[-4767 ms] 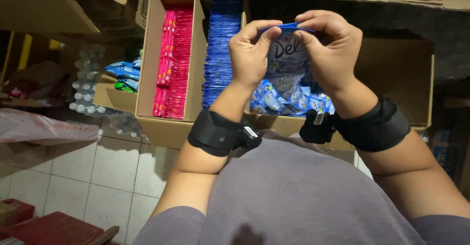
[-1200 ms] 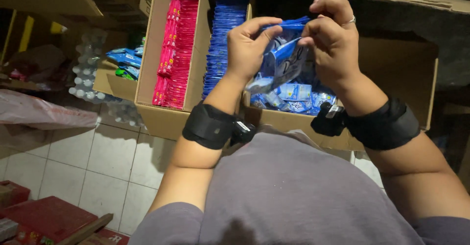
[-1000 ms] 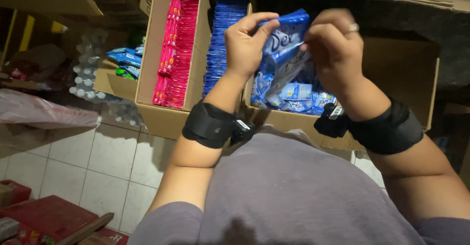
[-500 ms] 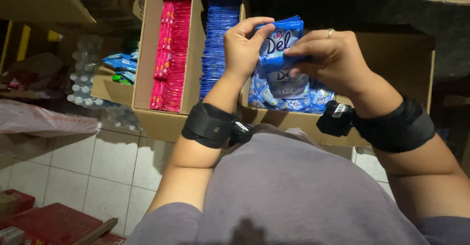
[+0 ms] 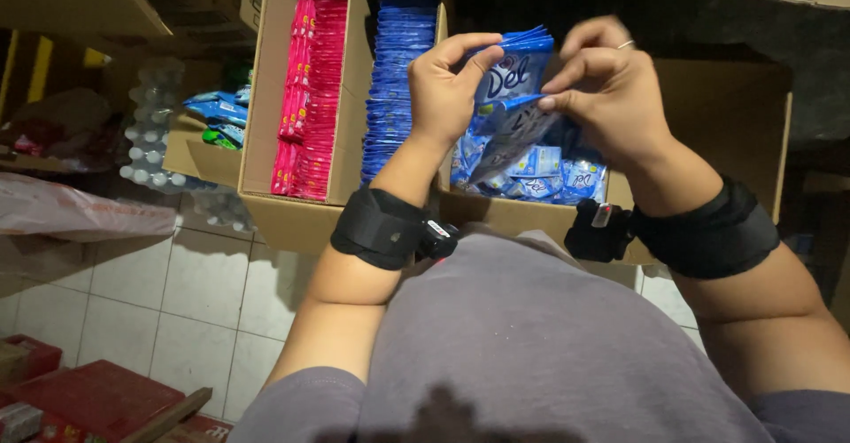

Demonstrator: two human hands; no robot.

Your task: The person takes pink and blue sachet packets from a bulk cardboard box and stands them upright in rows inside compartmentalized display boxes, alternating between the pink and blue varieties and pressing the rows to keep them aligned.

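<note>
My left hand (image 5: 447,89) grips a stack of blue and white sachets (image 5: 509,76) upright by its left edge, above a brown cardboard box (image 5: 708,98). My right hand (image 5: 611,89) pinches the front sachets of that stack, and one sachet (image 5: 509,138) bends forward under its fingers. More blue sachets (image 5: 553,173) lie loose in the box below both hands. Black bands with small devices sit on both wrists.
To the left stands an open carton (image 5: 266,124) holding a row of pink sachets (image 5: 305,98) and a row of blue sachets (image 5: 398,80). Further left are a small box of blue packets (image 5: 217,115), bottled water (image 5: 159,115) and a red box (image 5: 88,399) on the tiled floor.
The stack has been lifted out of the box and squared upright. My right hand has moved from covering its front to picking at the front sachets.
</note>
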